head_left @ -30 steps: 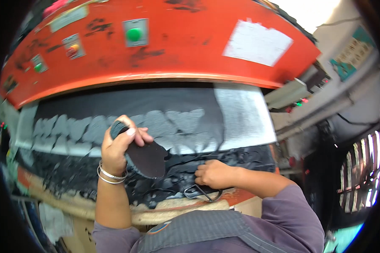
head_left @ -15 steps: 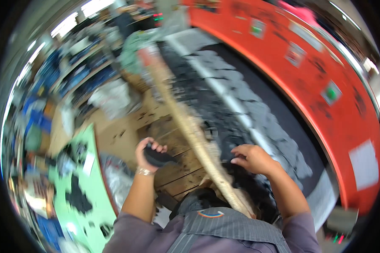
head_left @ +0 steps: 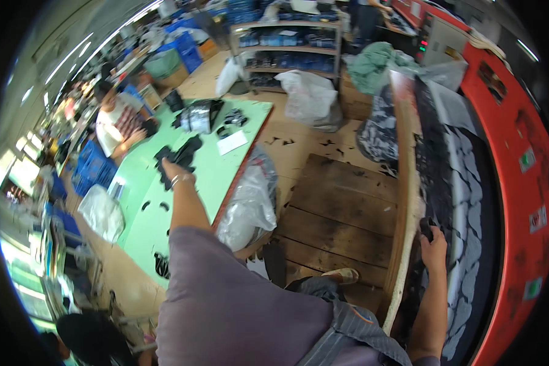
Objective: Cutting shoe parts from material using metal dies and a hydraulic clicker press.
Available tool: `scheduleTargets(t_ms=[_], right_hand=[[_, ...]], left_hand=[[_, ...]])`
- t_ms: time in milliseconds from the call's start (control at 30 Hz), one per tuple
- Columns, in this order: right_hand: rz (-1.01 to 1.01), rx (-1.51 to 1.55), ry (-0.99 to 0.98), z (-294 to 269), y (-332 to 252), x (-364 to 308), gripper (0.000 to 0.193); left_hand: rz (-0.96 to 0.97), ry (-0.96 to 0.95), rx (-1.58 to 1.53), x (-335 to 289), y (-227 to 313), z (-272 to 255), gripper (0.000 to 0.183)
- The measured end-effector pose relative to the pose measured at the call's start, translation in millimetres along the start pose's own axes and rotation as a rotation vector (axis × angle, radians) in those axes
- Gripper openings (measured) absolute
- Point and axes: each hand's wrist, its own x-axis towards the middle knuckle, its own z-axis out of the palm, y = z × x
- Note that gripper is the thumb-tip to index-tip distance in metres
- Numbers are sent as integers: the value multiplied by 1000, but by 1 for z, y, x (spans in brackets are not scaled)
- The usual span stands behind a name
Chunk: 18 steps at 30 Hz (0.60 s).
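My left hand (head_left: 178, 172) reaches over the green table and lies at a pile of flat black cut pieces (head_left: 183, 154). Its fingers are partly hidden by the black material and look closed on a piece there. On the far right, my right hand (head_left: 434, 247) is low over the machine bed beside a light wooden rail (head_left: 404, 183). Between its curled fingers is a small dark piece (head_left: 427, 228) that looks like the same black sheet material. Grey sheet with rows of cut shapes (head_left: 465, 226) lies along the bed next to that hand.
The green table (head_left: 250, 116) carries black bundles (head_left: 198, 116) and a white paper (head_left: 232, 142). A person (head_left: 119, 119) is at its far side. Clear plastic bags (head_left: 250, 198) stand against its edge. Wooden boards (head_left: 341, 195) cover the floor; a red machine panel (head_left: 524, 201) rises at right.
My view has swung left. My left hand has carried its black piece across to the pile on the green table. My right hand, fingers loosely bent before, now holds a small dark piece.
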Motion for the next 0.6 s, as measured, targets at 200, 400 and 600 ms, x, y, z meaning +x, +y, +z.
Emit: scheduleTargets(t_ms=[200, 400, 600], right_hand=[[23, 319, 189, -42, -15, -42, 35], [877, 549, 838, -89, 111, -163, 47], [1050, 498, 945, -69, 137, -253, 59]], left_hand=[[18, -466, 523, 9, -117, -9, 63], [-197, -1062, 611, -290, -268, 195, 52], [-51, -1951, 538, -542, -307, 206, 28]])
